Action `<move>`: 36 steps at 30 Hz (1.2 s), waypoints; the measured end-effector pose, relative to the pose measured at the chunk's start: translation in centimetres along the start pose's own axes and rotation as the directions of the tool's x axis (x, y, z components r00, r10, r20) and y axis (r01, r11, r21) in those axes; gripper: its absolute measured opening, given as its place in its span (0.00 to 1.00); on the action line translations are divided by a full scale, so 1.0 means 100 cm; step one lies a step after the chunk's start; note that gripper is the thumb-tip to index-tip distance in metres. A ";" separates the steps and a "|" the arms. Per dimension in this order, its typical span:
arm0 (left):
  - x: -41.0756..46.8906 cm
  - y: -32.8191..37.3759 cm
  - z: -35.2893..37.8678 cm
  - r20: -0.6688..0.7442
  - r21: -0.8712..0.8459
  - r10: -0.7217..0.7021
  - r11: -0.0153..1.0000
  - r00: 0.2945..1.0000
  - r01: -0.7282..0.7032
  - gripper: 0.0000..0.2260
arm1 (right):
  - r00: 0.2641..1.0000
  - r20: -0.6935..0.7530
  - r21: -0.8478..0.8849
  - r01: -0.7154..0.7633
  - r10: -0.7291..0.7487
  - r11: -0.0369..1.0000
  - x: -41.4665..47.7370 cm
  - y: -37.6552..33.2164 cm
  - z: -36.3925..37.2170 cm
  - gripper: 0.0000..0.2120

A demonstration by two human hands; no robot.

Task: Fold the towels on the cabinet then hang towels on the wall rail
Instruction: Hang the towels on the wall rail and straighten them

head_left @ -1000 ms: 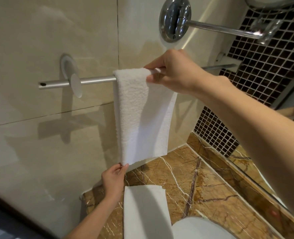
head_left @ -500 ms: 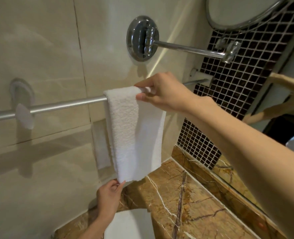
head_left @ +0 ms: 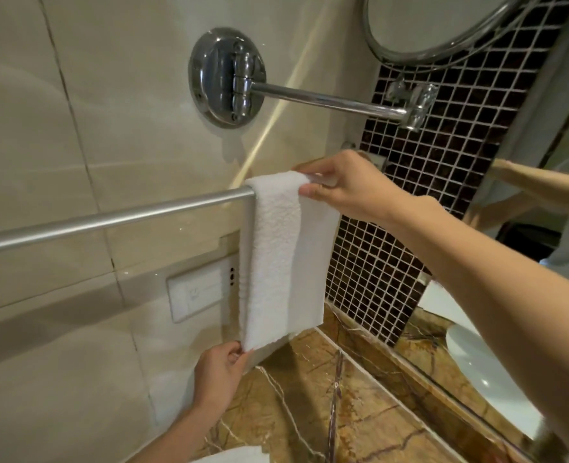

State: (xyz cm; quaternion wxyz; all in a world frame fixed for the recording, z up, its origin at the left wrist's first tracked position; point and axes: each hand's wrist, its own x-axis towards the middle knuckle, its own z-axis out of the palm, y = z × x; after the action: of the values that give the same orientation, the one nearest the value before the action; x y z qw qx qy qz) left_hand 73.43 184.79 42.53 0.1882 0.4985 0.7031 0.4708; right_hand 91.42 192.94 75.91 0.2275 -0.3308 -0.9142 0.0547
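While towel (head_left: 276, 255) drapes rail (head_left: 109, 218), right hand (head_left: 353, 188) pinches top, left hand (head_left: 219, 372) pinches bottom corner.

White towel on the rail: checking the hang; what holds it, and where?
The right hand pinches the folded white terry towel at its top, over the silver metal wall rail; the left hand pinches its lower left corner.

Head camera faces forward-down, apparently tilted, close to the wall rail (head_left: 109, 218).

We see a white towel (head_left: 276, 255), a silver rail (head_left: 109, 217), cream wall tiles (head_left: 76, 95), a mosaic (head_left: 410, 202) — brown, perhaps black, with pale grout — and amber marble (head_left: 360, 412) veined white.
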 end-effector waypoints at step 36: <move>0.037 0.045 0.065 0.121 -0.042 -0.019 0.999 0.993 0.024 0.09 | 0.984 -0.089 -0.020 -0.154 0.152 0.988 0.009 0.088 -0.013 0.18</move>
State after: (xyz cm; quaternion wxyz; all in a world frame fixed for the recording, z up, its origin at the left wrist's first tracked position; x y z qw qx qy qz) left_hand 78.99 191.45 43.98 0.2461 0.5143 0.6854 0.4530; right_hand 96.47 200.24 75.26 0.2578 -0.4052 -0.8759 0.0456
